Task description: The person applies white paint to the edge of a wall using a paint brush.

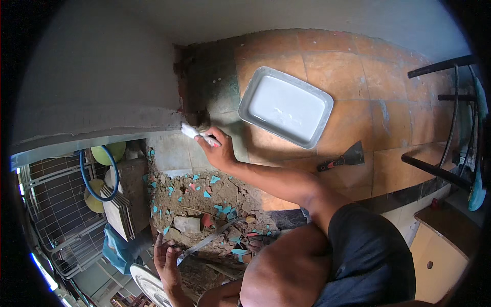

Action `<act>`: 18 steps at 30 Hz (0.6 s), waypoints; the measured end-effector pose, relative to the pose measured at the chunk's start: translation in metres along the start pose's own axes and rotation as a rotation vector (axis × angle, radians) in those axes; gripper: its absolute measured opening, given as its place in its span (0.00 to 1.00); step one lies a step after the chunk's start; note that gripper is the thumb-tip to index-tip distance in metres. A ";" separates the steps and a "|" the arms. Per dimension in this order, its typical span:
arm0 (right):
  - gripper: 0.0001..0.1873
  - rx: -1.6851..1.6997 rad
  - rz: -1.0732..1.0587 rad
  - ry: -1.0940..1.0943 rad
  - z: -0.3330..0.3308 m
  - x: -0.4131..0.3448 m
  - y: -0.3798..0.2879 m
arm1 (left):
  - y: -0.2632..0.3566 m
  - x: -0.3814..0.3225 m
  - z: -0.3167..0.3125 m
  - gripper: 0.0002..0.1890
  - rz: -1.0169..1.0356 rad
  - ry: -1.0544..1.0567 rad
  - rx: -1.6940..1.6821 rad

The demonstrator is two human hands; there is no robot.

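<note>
My right hand (219, 149) grips a paintbrush (189, 130) coated in white, its bristles at the lower edge of the grey wall (126, 122), near the wall's end. A rectangular tray (325, 124) holding white liquid stands on the orange tiled floor (341, 76), right of the brush. Below the tray, a putty knife (351, 155) with a black-and-red handle lies on the tiles. My left hand (168, 257) is raised at the lower left, fingers apart and slightly bent, with nothing visible in it. Beside it is a round whitish lid-like object (147, 284).
Soil and rubble (234, 190) with turquoise and red fragments lie below the brush. At left are a wire rack (50, 207), a blue ring (81, 172), stacked flat panels (115, 218) and a blue bag (117, 249). Black furniture legs (433, 169) jut in at right, above a wooden cabinet (441, 241).
</note>
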State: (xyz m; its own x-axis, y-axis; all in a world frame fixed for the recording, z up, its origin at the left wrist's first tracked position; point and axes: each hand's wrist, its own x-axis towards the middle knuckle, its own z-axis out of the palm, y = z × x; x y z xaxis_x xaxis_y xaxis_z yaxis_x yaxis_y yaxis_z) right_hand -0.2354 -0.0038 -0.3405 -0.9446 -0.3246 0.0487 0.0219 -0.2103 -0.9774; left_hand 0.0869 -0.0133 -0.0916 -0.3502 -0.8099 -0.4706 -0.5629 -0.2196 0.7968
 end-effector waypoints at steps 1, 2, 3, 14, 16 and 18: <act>0.14 -0.001 -0.001 0.003 0.000 0.000 0.002 | 0.001 0.001 0.000 0.39 -0.002 -0.013 -0.003; 0.13 -0.033 -0.052 -0.038 -0.001 -0.001 0.003 | 0.000 0.002 0.001 0.39 -0.001 -0.016 -0.003; 0.13 -0.062 -0.101 -0.082 -0.001 -0.002 0.002 | -0.001 0.003 0.001 0.39 0.005 -0.003 -0.001; 0.13 -0.037 -0.120 -0.048 -0.005 0.001 0.001 | 0.002 0.002 0.002 0.39 -0.008 0.018 0.015; 0.14 -0.054 -0.051 -0.061 -0.007 -0.010 0.005 | 0.002 0.003 0.002 0.39 -0.001 0.023 0.029; 0.14 -0.073 0.020 -0.074 -0.008 -0.015 0.012 | 0.001 0.002 0.002 0.39 0.000 0.023 0.013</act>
State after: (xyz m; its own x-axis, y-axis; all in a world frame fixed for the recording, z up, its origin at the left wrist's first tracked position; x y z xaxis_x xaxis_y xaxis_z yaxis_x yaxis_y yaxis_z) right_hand -0.2239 0.0058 -0.3541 -0.9175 -0.3955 0.0413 0.0143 -0.1366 -0.9905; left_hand 0.0842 -0.0137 -0.0928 -0.3332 -0.8222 -0.4615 -0.5728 -0.2122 0.7917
